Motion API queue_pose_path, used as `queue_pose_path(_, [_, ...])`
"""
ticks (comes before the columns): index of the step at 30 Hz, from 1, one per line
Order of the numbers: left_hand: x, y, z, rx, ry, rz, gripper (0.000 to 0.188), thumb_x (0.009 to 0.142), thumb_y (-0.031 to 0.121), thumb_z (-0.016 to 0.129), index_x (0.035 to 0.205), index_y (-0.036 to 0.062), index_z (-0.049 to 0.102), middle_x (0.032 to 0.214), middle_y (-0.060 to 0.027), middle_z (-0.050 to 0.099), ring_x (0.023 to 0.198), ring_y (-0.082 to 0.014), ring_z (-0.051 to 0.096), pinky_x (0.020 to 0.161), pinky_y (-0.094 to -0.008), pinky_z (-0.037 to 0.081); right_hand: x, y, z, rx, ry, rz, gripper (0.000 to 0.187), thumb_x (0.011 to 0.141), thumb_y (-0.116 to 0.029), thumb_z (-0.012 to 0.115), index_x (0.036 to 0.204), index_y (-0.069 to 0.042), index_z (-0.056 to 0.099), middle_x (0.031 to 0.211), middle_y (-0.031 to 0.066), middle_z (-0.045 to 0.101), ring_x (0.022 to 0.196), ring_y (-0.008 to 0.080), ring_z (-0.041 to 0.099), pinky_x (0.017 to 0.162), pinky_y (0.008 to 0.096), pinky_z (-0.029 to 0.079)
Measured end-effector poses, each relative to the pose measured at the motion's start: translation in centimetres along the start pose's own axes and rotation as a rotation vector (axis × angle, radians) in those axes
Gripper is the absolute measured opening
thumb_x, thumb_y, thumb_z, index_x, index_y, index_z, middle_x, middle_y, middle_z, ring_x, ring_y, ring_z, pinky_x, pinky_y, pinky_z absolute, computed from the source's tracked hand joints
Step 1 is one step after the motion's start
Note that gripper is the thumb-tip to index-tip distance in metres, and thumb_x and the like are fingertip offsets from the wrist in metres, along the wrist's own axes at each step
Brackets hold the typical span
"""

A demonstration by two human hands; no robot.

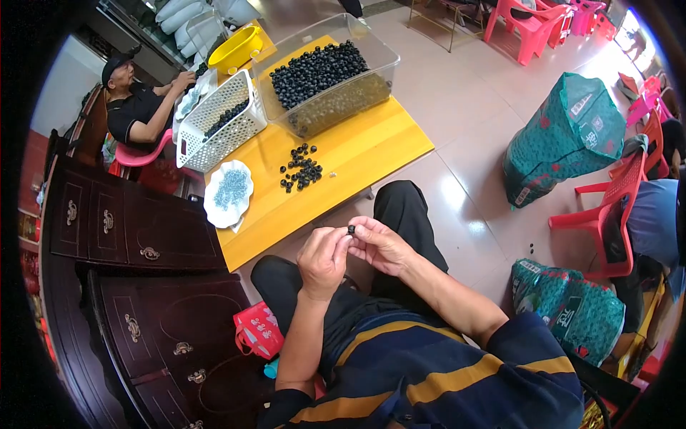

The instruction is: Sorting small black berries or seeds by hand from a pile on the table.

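Note:
Over my lap, my two hands meet just off the near edge of the yellow table. My right hand pinches a small round black plastic piece between thumb and fingers. Pressed close to it from the left is my left hand, its thumb and fingers closed; whatever they hold is hidden. Beyond the hands, a loose pile of similar black pieces lies on the table. A white scalloped dish of small clear bluish pieces stands at the table's left edge.
A clear plastic bin full of black pieces stands behind the pile, beside a white perforated basket and a yellow basin. Another person sits at far left. Dark wooden drawers border the left; green bags stand right.

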State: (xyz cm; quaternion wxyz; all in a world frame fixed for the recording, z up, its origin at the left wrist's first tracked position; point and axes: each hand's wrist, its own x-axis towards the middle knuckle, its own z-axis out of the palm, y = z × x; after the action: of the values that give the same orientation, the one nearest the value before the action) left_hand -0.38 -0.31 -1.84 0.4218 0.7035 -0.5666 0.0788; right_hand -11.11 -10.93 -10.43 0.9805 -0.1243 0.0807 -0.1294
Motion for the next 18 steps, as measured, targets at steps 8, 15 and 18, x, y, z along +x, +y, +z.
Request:
queue_pose_path(8, [0.0, -0.1, -0.4, 0.044, -0.039, 0.022, 0.018, 0.077, -0.003, 0.074, 0.094, 0.0028, 0.07, 0.084, -0.0123, 0.065, 0.073, -0.029, 0.065, 0.065, -0.0345, 0.052, 0.0, 0.1, 0.2, -0.131, 0.04, -0.067, 0.016, 0.095, -0.017, 0.068, 0.109, -0.01, 0.064, 0.096, 0.0025, 0.068, 0.088, 0.0132, 0.068, 0.083, 0.0281, 0.056])
queue_pose_path(15, [-0.4, -0.4, -1.0, -0.393, -0.122, -0.315, 0.021, 0.08, -0.002, 0.075, 0.1, -0.0001, 0.069, 0.087, -0.0065, 0.066, 0.072, -0.0157, 0.064, 0.066, -0.0261, 0.052, -0.1, -0.3, 0.3, -0.215, 0.005, -0.097, 0.018, 0.093, -0.015, 0.07, 0.109, -0.009, 0.064, 0.096, 0.0035, 0.069, 0.086, 0.0135, 0.067, 0.081, 0.0279, 0.056])
queue_pose_path(18, [-0.6, -0.9, -1.5, -0.575, -0.145, -0.458, 0.03, 0.079, -0.003, 0.076, 0.108, -0.0002, 0.07, 0.089, -0.0039, 0.064, 0.075, -0.0112, 0.062, 0.068, -0.0229, 0.051, -0.3, -0.4, 1.4, -0.225, -0.051, -0.071, 0.019, 0.092, -0.017, 0.071, 0.107, -0.008, 0.064, 0.096, 0.003, 0.068, 0.084, 0.0127, 0.066, 0.079, 0.0268, 0.055])
